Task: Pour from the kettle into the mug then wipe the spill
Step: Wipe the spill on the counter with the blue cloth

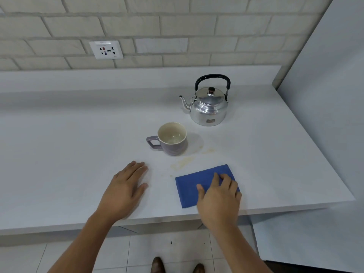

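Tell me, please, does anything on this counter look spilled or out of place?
Yes: yellowish smears stain the white counter between the mug and the blue cloth, with fainter marks right of the mug. The kettle stands upright.

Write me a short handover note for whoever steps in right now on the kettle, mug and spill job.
Left hand: open, flat on the counter, empty.
Right hand: pressed on the folded blue cloth near the front edge.
Kettle: upright at the back, lid on, spout pointing left.
Mug: upright in front of the kettle, handle left; contents hard to tell.
Spill: yellowish smears between mug and cloth, not wiped.
Left: wipe those marks.
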Tool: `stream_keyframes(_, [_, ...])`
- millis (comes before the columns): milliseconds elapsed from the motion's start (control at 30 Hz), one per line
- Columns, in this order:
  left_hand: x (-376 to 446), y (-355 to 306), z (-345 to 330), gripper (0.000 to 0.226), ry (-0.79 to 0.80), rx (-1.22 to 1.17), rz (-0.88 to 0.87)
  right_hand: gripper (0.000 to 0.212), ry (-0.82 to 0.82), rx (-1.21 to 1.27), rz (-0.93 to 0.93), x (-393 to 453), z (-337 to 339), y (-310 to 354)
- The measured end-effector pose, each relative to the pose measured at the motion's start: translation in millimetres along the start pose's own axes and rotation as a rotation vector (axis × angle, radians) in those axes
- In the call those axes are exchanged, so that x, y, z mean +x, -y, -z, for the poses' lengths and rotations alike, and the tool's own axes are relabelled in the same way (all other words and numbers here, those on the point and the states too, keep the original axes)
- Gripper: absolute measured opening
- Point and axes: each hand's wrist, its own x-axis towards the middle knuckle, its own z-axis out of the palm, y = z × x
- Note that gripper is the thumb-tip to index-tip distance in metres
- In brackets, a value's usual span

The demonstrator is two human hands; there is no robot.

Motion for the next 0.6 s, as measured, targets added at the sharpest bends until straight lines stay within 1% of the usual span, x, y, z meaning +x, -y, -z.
stream_keyframes(100, [-4.4, 11.3, -8.7, 0.07, 0.035, 0.031, 0.042, 0.068, 0.042, 0.041, 0.002, 15.0, 2.2, -20.8])
stream_keyframes(200, [-5.4, 14.5, -15.2, 0.069, 0.028, 0.068, 0.054, 0.062, 0.123, 0.133, -0.037, 49.9, 5.1, -51.7])
stream_keyframes(267, [-4.8, 14.4, -16.3, 0.068, 0.024, 0.078, 0.059, 0.058, 0.136, 0.158, -0.052, 77.6, 4.0, -65.8])
stream_keyframes(367, [-4.8, 14.0, -17.0, 0.068, 0.028, 0.086, 0.05, 0.061, 0.123, 0.169, -0.036, 112.6, -0.9, -60.4])
stream_keyframes(467, [-5.0, 14.9, -17.1, 0.068, 0.03, 0.09, 0.048, 0.06, 0.105, 0.159, 0.061, 136.1, -12.3, -33.8])
stream_keyframes(600, [-4.7, 15.7, -17.8, 0.069, 0.026, 0.095, 0.04, 0.06, 0.121, 0.113, 0.297, 134.7, -24.7, -1.9])
